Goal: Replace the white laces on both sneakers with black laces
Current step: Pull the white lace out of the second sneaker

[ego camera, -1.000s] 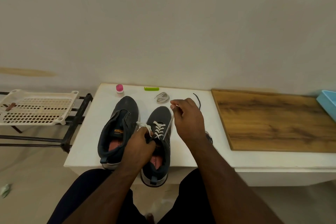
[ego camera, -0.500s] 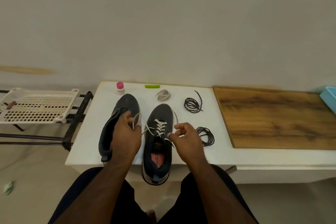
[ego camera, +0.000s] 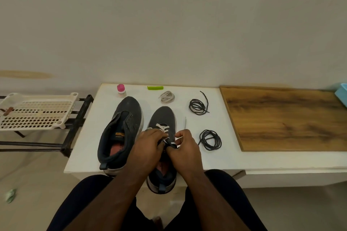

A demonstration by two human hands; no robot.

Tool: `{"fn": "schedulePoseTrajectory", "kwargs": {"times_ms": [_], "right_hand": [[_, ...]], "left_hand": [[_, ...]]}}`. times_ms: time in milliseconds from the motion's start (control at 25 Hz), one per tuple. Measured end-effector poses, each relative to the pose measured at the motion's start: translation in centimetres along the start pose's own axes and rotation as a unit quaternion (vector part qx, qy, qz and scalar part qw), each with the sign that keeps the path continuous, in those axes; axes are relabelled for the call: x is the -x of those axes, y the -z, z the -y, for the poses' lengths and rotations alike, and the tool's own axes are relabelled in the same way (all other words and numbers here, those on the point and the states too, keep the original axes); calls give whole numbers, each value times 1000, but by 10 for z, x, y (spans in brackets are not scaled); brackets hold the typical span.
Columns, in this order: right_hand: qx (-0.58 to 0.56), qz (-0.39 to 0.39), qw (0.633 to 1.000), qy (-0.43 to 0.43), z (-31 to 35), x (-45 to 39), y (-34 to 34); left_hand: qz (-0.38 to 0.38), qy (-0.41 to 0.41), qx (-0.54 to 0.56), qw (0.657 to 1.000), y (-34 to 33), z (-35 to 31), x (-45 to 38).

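Two dark sneakers stand side by side on the white table. The left sneaker has no lace in it. The right sneaker holds a white lace in its front eyelets, with one loose end lying off its right side. My left hand and my right hand meet over the right sneaker's tongue, both with fingers curled and pinching the white lace there. A removed white lace lies bundled behind the shoes. Two coiled black laces lie to the right, one farther back and one nearer.
A small pink-capped bottle and a green comb-like piece sit at the table's back edge. A wooden board covers the right part. A blue tub corner shows far right. A white plastic rack stands left.
Both hands have come together over the right sneaker's tongue; a second ago the right hand was raised pulling a lace end, and half a second ago the hands were apart on either side.
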State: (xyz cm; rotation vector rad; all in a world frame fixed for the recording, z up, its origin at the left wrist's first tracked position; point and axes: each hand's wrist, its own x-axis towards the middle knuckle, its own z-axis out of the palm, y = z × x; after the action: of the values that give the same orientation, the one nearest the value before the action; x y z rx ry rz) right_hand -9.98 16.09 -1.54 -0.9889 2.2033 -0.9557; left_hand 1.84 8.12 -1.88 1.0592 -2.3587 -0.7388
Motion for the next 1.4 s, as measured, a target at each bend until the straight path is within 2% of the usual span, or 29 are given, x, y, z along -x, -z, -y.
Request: {"fn": "schedulePoseTrajectory", "kwargs": {"times_ms": [120,200,320,360,440,520,600,720,760,800,880,960,1200,1280,1320,1400], "right_hand": [[11,-4,1000,5,0,-2,0],[17,-9,1000,6,-2,-3,-1],[21,-13,1000,9,-3,-3,-2],[22,-12,1000,11,-3,-3,-3],[24,-11,1000,13,-3,-4,-4],[23,-7,1000,14,-3,-4,-5],[22,-5,1000,9,-3,-5,-4],[28,-1,1000,9,-3,-4,-5],[31,-1,999,12,-3,-3,-5],[34,-2,999,16,-3,-4,-6],[34,-5,999,20,-3,-4,-6],[30,-5,999,20,-3,-4,-7],[29,-5,999,23,-4,-2,-4],[32,-3,999,22,-4,-3,-4],[30,-2,999,21,-4,-3,-5],[26,-2,999,20,-6,-3,-5]], "left_hand": [[-20,14,0,1000,0,-1,0],[-39,78,48,995,5,2,-1],[-67,193,179,962,15,9,-4],[-44,179,175,967,17,10,-4],[17,90,118,989,17,7,-1],[43,29,76,996,17,5,-1],[21,52,74,996,19,4,-3],[-84,196,191,958,26,10,-6],[-90,206,193,955,27,12,-6],[-71,177,159,969,27,12,-4],[-1,69,63,996,22,12,0],[43,11,-7,999,21,8,-3],[34,23,-30,999,23,8,-4],[47,75,-29,996,24,7,-13],[18,121,3,992,27,11,-17],[-125,167,61,976,32,20,-13]]}}
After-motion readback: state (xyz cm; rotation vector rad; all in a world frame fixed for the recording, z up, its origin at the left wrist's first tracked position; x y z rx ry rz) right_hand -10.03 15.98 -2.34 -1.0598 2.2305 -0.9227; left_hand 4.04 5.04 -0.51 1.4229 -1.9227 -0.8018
